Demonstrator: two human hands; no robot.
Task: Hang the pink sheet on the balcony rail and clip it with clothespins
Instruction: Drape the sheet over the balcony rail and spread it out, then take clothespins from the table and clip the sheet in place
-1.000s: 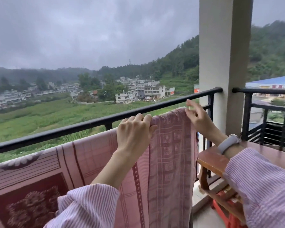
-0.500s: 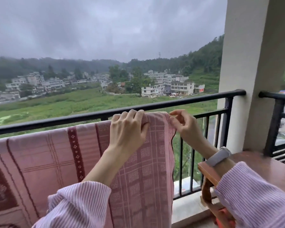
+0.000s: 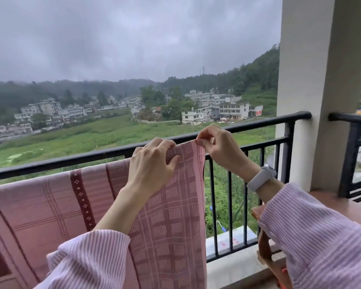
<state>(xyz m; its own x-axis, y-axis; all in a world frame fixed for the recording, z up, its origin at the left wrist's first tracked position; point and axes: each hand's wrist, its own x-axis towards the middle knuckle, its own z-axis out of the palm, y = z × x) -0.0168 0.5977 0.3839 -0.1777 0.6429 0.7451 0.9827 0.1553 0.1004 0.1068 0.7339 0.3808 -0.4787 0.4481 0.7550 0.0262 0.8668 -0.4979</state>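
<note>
The pink sheet (image 3: pixel 50 207), checked with dark red bands, hangs against the black balcony rail (image 3: pixel 258 124) from the left edge of view to the middle. My left hand (image 3: pixel 152 165) grips its top edge, fingers curled over the cloth. My right hand (image 3: pixel 219 149) pinches the sheet's upper right corner between thumb and fingertips, just in front of the rail. A white watch sits on my right wrist. No clothespin is visible.
A cream pillar (image 3: pixel 313 90) stands at the right end of the rail, with a second black railing (image 3: pixel 354 147) beyond it. A reddish wooden table (image 3: pixel 342 207) sits at the lower right. Fields and buildings lie far below.
The sheet's right edge has shifted left along the rail, uncovering the bars. My right hand went from flat fingers on the cloth to pinching the corner. The view turned left.
</note>
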